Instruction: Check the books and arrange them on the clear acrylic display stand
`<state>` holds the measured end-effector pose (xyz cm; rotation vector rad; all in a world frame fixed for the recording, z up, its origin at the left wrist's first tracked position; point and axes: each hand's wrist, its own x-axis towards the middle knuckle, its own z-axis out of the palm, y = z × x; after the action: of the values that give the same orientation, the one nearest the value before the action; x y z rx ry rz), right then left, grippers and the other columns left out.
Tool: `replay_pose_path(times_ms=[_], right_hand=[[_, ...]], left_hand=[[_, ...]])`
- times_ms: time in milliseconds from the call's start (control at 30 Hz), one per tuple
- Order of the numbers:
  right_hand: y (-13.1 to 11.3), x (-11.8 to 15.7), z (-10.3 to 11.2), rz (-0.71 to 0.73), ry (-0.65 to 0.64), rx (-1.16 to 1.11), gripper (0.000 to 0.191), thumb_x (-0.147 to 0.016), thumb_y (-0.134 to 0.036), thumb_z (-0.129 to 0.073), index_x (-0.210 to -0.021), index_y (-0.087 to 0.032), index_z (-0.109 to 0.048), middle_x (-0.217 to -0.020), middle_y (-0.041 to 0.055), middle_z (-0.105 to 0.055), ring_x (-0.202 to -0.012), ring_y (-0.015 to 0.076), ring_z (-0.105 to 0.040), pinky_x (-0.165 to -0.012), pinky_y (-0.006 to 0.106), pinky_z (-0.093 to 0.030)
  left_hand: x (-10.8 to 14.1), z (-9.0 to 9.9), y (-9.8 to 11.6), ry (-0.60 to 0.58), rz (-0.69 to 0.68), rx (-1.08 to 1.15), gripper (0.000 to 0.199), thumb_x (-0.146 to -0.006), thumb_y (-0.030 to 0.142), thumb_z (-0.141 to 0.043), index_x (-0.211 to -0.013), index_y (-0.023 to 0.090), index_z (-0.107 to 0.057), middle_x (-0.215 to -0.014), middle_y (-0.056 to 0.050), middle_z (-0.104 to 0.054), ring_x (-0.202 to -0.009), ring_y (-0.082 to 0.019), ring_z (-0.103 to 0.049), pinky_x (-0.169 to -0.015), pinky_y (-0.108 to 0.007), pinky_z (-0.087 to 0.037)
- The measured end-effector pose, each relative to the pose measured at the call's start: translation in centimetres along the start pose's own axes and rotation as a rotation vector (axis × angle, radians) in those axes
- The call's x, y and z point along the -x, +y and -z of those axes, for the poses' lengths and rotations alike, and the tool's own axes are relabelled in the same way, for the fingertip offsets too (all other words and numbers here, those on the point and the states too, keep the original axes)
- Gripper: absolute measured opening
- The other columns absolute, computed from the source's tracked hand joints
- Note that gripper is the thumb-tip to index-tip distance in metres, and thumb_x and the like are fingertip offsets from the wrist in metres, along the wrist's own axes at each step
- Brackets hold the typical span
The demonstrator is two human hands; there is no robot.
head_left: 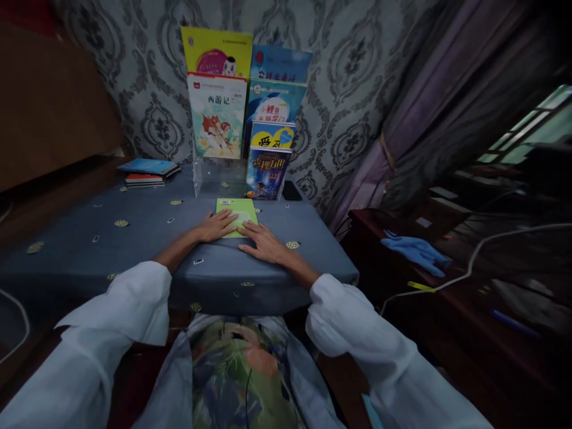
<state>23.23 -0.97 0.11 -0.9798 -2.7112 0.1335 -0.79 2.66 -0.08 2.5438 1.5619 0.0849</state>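
Note:
A green book (232,206) lies closed on the blue-grey cloth of the table (147,238), a barcode near its upper left corner. My left hand (217,225) rests flat over its left side with the fingers stretched out. From the right, my right hand (263,241) lies across its lower right part, fingers extended and the thumb apart on the cloth. Both hands touch the cover and grip nothing. Behind the book stands a clear display rack (210,182) holding several upright books, among them a white-covered one (217,119) and a dark blue one (267,173).
A small stack of books (149,168) lies at the table's back left. A dark flat object (292,190) sits right of the rack. Beyond the right edge, a lower dark surface carries a blue glove (417,250) and a white cable (473,256). Patterned curtain hangs behind.

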Motion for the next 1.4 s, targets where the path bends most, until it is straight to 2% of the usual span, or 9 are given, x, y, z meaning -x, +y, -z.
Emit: replay_pose_path(times_ms=[200, 433, 733, 967, 1067, 1200, 1300, 1400], right_hand=[[-1.2, 0.8, 0.1, -0.008, 0.015, 0.003, 0.059, -0.1, -0.054, -0.048, -0.147, -0.019, -0.05, -0.156, 0.0164, -0.046, -0.148, 0.0311, -0.037, -0.12, 0.054, -0.029], [-3.0, 3.1, 0.4, -0.012, 0.046, 0.019, 0.056, -0.099, -0.051, -0.052, -0.145, -0.02, -0.053, -0.154, 0.0155, -0.048, -0.143, 0.0304, -0.045, -0.118, 0.052, -0.033], [-4.1, 5.3, 0.1, 0.009, 0.143, -0.03, 0.049, -0.097, -0.049, -0.058, -0.137, -0.021, -0.062, -0.146, 0.0132, -0.058, -0.137, 0.0286, -0.051, -0.115, 0.048, -0.038], [-3.6, 6.3, -0.4, 0.12, 0.169, -0.08, 0.052, -0.087, -0.038, -0.075, -0.135, -0.023, -0.064, -0.139, 0.0124, -0.064, -0.129, 0.0284, -0.057, -0.111, 0.048, -0.041], [-3.6, 6.8, -0.8, 0.136, 0.195, -0.109, 0.05, -0.087, -0.029, -0.074, -0.135, -0.025, -0.063, -0.139, 0.011, -0.064, -0.129, 0.0274, -0.057, -0.11, 0.048, -0.041], [-4.0, 7.7, -1.1, 0.156, 0.243, -0.164, 0.04, -0.092, -0.027, -0.068, -0.132, -0.027, -0.066, -0.135, 0.01, -0.067, -0.126, 0.0256, -0.058, -0.106, 0.046, -0.043], [-4.4, 8.4, -0.9, 0.172, 0.243, -0.177, 0.035, -0.095, -0.033, -0.065, -0.129, -0.026, -0.068, -0.131, 0.0099, -0.069, -0.122, 0.0252, -0.06, -0.104, 0.045, -0.044], [-4.5, 9.0, -0.3, 0.207, 0.23, -0.202, 0.038, -0.094, -0.038, -0.066, -0.13, -0.025, -0.067, -0.129, 0.0098, -0.07, -0.119, 0.0255, -0.061, -0.103, 0.044, -0.045]], left_hand=[[2.5, 0.0, 1.9, 0.0, -0.004, -0.015, 0.073, -0.1, 0.064, -0.022, -0.161, 0.023, -0.021, -0.169, -0.008, -0.015, -0.157, -0.027, -0.01, -0.123, -0.052, -0.013], [5.5, 0.0, 4.0, -0.002, -0.03, -0.039, 0.088, -0.095, 0.073, -0.026, -0.161, 0.016, -0.021, -0.169, -0.013, -0.014, -0.157, -0.028, -0.01, -0.125, -0.045, -0.012], [8.7, -0.4, 5.7, 0.033, -0.048, -0.011, 0.086, -0.094, 0.075, -0.027, -0.16, 0.02, -0.024, -0.169, -0.01, -0.016, -0.156, -0.026, -0.012, -0.125, -0.042, -0.011], [11.5, -1.2, 6.5, 0.081, -0.127, -0.013, 0.086, -0.092, 0.068, -0.05, -0.16, 0.021, -0.026, -0.167, -0.012, -0.019, -0.156, -0.028, -0.016, -0.125, -0.043, -0.016], [12.6, -2.0, 6.7, 0.124, -0.169, -0.024, 0.078, -0.094, 0.053, -0.056, -0.16, 0.023, -0.026, -0.167, -0.011, -0.02, -0.155, -0.026, -0.018, -0.125, -0.044, -0.018], [13.7, -3.0, 7.3, 0.216, -0.17, -0.016, 0.063, -0.098, 0.032, -0.05, -0.158, 0.025, -0.032, -0.166, -0.01, -0.027, -0.154, -0.023, -0.024, -0.124, -0.044, -0.023], [14.6, -3.3, 7.8, 0.26, -0.18, 0.012, 0.056, -0.1, 0.032, -0.046, -0.155, 0.027, -0.037, -0.163, -0.007, -0.033, -0.153, -0.021, -0.028, -0.124, -0.045, -0.025], [15.9, -2.6, 8.5, 0.27, -0.205, 0.056, 0.051, -0.102, 0.039, -0.045, -0.152, 0.028, -0.044, -0.16, -0.005, -0.041, -0.151, -0.021, -0.033, -0.123, -0.044, -0.027]])
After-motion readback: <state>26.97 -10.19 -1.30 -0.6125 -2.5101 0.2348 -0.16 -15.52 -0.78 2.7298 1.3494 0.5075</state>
